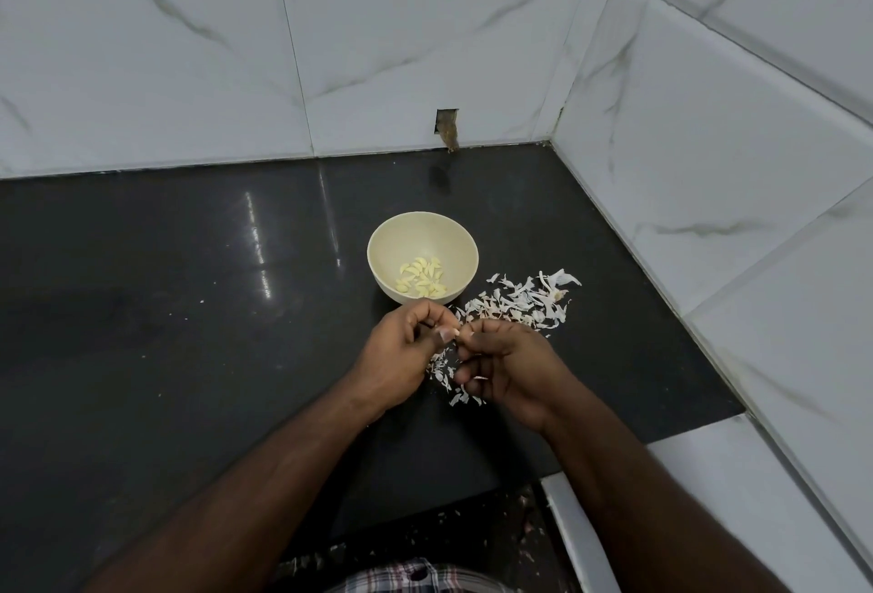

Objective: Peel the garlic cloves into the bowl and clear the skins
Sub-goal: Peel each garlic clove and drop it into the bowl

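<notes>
A cream bowl [422, 233] stands on the black counter [165, 309] and holds several peeled yellowish garlic cloves [423, 278]. Just in front of the bowl my left hand [401, 356] and my right hand [510, 365] meet, fingers curled, pinching one small garlic clove [451, 333] between their fingertips. White papery skins [519, 299] lie scattered to the right of the bowl, and more skins [444, 375] lie under and between my hands.
White marble-look tiled walls close off the counter at the back and right, forming a corner. A small hole [447, 127] sits in the back wall. The counter's front edge runs near my body, with skin scraps on the floor [496, 545] below.
</notes>
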`<action>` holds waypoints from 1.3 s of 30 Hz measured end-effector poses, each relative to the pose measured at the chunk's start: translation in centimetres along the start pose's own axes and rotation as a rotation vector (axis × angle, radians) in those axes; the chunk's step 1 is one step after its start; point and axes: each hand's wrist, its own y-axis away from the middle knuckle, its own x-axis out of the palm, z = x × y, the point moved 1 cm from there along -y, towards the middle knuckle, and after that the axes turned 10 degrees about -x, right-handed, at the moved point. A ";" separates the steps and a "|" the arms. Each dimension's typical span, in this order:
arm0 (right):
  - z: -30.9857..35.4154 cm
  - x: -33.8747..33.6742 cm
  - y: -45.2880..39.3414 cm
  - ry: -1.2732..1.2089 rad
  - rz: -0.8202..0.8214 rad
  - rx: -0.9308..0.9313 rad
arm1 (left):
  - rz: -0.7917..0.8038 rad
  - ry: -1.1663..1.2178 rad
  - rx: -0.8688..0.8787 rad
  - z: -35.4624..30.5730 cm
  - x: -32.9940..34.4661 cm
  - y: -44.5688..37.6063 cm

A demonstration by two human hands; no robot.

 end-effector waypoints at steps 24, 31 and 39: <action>-0.6 -0.5 -0.8 0.785 -0.238 -0.367 | -0.012 0.215 -0.231 0.5 -0.4 -0.2; 0.0 -0.7 -0.7 0.825 -0.223 -0.456 | 0.055 0.363 -0.330 0.4 -0.5 -0.2; 0.0 -0.5 -1.3 0.726 -0.097 -0.421 | 0.048 0.414 -0.328 0.3 -0.7 -0.3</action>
